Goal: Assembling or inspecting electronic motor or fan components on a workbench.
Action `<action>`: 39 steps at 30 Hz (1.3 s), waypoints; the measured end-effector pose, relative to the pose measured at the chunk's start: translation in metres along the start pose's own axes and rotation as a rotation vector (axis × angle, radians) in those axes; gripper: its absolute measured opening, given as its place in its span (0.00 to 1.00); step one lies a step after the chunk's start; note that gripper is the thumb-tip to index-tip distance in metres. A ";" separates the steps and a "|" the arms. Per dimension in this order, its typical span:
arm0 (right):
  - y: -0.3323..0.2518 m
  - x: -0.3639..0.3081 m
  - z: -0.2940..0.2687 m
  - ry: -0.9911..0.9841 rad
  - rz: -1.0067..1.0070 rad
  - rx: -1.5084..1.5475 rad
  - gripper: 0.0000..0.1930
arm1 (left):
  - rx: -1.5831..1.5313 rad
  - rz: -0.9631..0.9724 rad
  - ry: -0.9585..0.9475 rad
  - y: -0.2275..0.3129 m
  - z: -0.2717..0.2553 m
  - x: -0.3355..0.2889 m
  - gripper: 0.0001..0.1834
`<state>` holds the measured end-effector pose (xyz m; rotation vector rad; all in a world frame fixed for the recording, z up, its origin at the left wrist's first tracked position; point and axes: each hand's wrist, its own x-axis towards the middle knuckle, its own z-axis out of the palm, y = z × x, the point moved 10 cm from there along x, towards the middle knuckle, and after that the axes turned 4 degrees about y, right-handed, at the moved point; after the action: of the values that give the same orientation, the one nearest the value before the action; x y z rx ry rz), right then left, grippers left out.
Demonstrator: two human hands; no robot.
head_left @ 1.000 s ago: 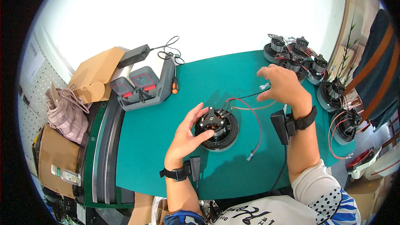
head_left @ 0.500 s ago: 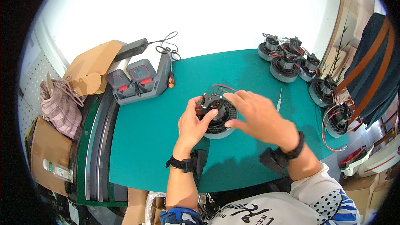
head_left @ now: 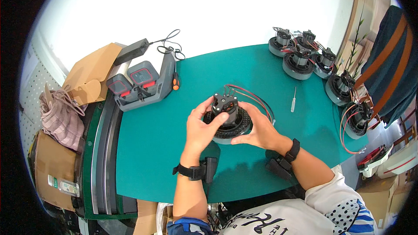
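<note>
A black motor (head_left: 228, 131) with a wide round base and grey lower rim stands upright on the green mat, near the middle. My left hand (head_left: 200, 128) is closed on its left side, the thumb lying across the front of the upper housing. Around the right side curls my right hand (head_left: 265, 131), its fingers behind the motor and its thumb along the near rim of the base. Red and black wires (head_left: 257, 97) leave the top and arc over to the right. Fingertips behind the housing are hidden.
Several similar motors (head_left: 297, 67) with wires stand along the mat's right edge. A small clear-handled screwdriver (head_left: 293, 101) lies right of my hands. At the left are a grey holder (head_left: 148, 102) with two red-trimmed blocks, an orange-handled tool (head_left: 176, 81) and a cardboard box (head_left: 89, 74).
My right hand has come down and left from above the wires to the motor's right side. The wires now spread freely to the right. My left hand stays on the motor.
</note>
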<state>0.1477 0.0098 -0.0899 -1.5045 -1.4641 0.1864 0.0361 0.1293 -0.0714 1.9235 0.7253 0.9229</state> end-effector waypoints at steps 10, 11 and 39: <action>0.001 0.005 -0.008 -0.027 0.123 0.107 0.58 | -0.451 -0.343 -0.160 -0.039 0.003 -0.012 0.32; 0.001 0.005 -0.009 -0.034 0.127 0.143 0.58 | -0.456 -0.344 -0.160 -0.039 0.003 -0.012 0.33; 0.037 -0.005 -0.020 0.030 0.524 0.267 0.37 | -0.326 -0.287 -0.092 -0.038 -0.014 -0.014 0.16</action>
<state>0.1849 0.0029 -0.1083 -1.6277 -0.9501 0.6448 0.0119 0.1418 -0.1041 1.5192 0.7253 0.7191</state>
